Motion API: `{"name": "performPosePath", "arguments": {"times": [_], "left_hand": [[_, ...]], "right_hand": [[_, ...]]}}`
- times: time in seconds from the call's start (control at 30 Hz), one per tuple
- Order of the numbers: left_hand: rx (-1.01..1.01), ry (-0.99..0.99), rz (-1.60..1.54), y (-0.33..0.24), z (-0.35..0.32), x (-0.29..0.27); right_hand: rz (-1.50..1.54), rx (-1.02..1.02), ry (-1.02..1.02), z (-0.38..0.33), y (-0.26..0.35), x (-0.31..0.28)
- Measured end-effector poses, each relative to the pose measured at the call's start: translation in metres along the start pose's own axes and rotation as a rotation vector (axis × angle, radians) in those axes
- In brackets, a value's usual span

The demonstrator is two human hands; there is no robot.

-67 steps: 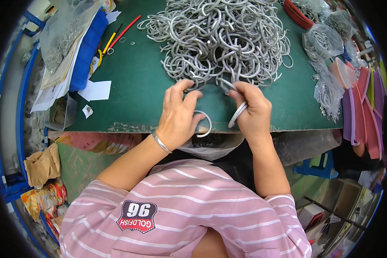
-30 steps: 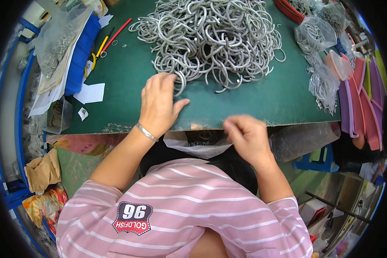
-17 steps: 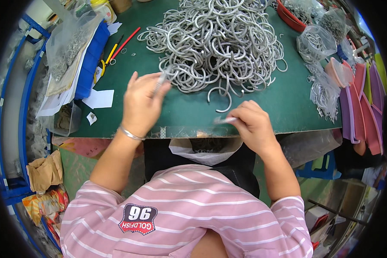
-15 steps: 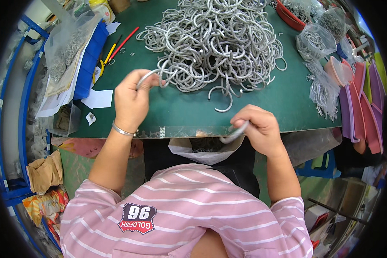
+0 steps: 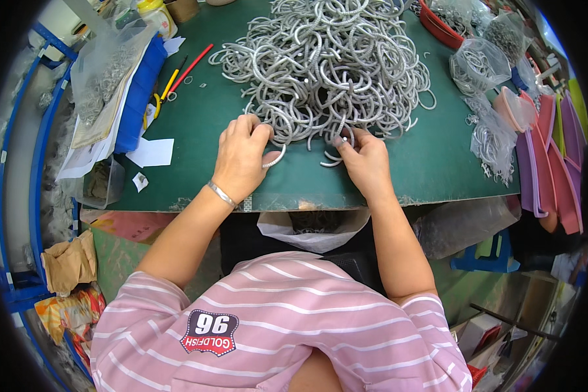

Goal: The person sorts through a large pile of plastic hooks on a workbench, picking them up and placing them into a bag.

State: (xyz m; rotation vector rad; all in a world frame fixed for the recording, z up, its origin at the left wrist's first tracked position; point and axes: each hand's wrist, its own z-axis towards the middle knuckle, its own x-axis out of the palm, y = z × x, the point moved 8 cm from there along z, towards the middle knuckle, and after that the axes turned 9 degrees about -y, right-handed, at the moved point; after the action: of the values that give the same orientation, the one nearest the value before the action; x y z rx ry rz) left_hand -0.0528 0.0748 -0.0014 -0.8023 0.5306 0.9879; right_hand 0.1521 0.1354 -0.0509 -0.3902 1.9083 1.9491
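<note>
Gaping below the table's (image 5: pixel 438 171) near edge is a white bag (image 5: pixel 310 242). Beyond, the left hand (image 5: pixel 239 157) and right hand (image 5: pixel 368 164) curl at rings along the pile's (image 5: pixel 330 75) near side; I cannot tell whether either grips. Picking seems underway; the next move calls for gentle untangling.

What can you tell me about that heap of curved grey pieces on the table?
The heap is a loose tangle of silver-grey, metallic-looking pieces, mostly C-shaped, many apparently ribbed. It lies mounded on the green tabletop, running out of the picture's top edge. The left hand and right hand touch pieces at its near edge.
</note>
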Motion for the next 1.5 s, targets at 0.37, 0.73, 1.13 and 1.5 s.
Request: {"name": "performPosePath", "arguments": {"times": [0.37,0.73,1.13,1.5], "left_hand": [[-0.257,-0.129,-0.271,0.029,0.014,-0.010],[-0.655,-0.356,-1.219,0.050,0.017,-0.013],[-0.432,-0.127,-0.252,0.103,0.018,-0.019],[0.107,0.072,-0.286,0.015,0.039,-0.002]], "right_hand": [[0.753,0.148,-0.010,-0.023,-0.002,-0.042],[0.680,0.102,-0.107,-0.015,-0.018,-0.053],[0.380,0.053,-0.009,-0.001,-0.014,-0.058],[0.042,-0.623,-0.264,-0.016,0.053,-0.066]]}}
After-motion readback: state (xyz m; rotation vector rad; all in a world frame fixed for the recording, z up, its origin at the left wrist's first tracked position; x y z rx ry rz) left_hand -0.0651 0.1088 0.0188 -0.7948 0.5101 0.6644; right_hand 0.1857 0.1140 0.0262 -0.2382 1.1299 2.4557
